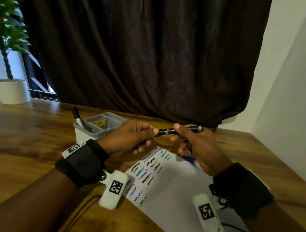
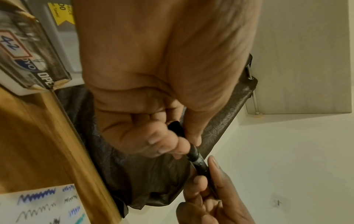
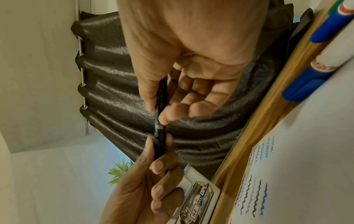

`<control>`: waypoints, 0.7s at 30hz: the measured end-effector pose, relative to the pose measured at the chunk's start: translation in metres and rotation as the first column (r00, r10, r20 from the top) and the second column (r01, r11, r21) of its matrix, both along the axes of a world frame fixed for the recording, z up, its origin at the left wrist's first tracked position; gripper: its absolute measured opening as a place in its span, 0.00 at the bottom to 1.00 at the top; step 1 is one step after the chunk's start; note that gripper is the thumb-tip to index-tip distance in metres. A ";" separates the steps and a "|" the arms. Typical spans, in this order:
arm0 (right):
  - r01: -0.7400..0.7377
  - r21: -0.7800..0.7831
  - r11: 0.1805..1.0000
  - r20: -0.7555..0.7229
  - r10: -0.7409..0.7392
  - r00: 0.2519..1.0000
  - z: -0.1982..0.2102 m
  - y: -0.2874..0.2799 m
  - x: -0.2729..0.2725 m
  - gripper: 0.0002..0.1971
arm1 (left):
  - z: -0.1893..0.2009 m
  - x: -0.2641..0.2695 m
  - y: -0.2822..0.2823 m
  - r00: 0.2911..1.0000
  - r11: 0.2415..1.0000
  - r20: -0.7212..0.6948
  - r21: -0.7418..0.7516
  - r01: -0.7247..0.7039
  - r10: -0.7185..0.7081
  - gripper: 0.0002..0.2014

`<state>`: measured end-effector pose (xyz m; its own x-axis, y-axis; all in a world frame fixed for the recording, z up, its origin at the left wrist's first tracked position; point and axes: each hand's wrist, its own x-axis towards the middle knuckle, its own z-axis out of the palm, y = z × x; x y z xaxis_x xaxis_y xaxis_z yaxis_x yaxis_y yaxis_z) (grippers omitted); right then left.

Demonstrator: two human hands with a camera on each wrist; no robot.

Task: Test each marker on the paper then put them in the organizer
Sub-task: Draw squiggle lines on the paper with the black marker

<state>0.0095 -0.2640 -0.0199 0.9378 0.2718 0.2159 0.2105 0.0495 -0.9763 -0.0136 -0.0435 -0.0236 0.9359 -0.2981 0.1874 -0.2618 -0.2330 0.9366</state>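
Observation:
Both hands hold one black marker level above the scribbled paper. My left hand pinches its left end between thumb and fingers. The thumb and forefinger of my right hand grip the barrel, whose grey end sticks out to the right. In the left wrist view the marker runs from my left fingers to the right hand. The right wrist view shows the same marker. The grey and white organizer stands behind my left hand with one black marker upright in it.
Two blue-capped markers lie at the paper's far edge, under my right hand. A potted plant stands at the back left of the wooden table. A dark curtain hangs behind it, and a thin cable lies near the front.

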 end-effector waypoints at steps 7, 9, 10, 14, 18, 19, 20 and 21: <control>-0.093 0.006 0.996 -0.021 0.094 0.995 0.000 -0.005 0.002 0.10 | 0.002 0.001 0.000 0.999 0.999 -0.033 -0.030 -0.040 0.039 0.23; -0.132 -0.015 0.991 -0.046 0.131 0.990 0.002 -0.007 0.003 0.14 | 0.001 0.003 0.001 0.997 0.998 -0.041 -0.032 -0.061 0.059 0.25; -0.142 -0.018 0.990 -0.061 0.140 0.988 0.002 -0.007 0.003 0.16 | 0.001 0.003 0.001 0.997 0.997 -0.044 -0.030 -0.066 0.065 0.25; -0.049 -0.069 0.996 -0.110 0.041 0.993 0.005 -0.003 0.002 0.26 | 0.001 0.002 0.001 0.996 0.997 -0.052 -0.018 -0.069 0.068 0.24; -0.020 -0.116 0.993 -0.062 0.013 0.998 0.003 -0.008 0.005 0.21 | 0.001 0.002 0.002 0.994 0.996 -0.064 0.001 -0.086 0.086 0.26; -0.053 -0.102 0.993 -0.066 0.046 0.997 0.002 -0.010 0.006 0.18 | 0.001 0.002 0.002 0.994 0.996 -0.066 0.004 -0.089 0.090 0.27; -0.085 -0.083 0.993 -0.069 0.079 0.994 0.002 -0.012 0.007 0.15 | 0.001 0.002 0.002 0.993 0.996 -0.068 0.008 -0.093 0.094 0.28; -0.110 -0.069 0.991 -0.072 0.105 0.992 0.003 -0.014 0.007 0.13 | 0.001 0.002 0.002 0.993 0.995 -0.068 0.009 -0.098 0.098 0.28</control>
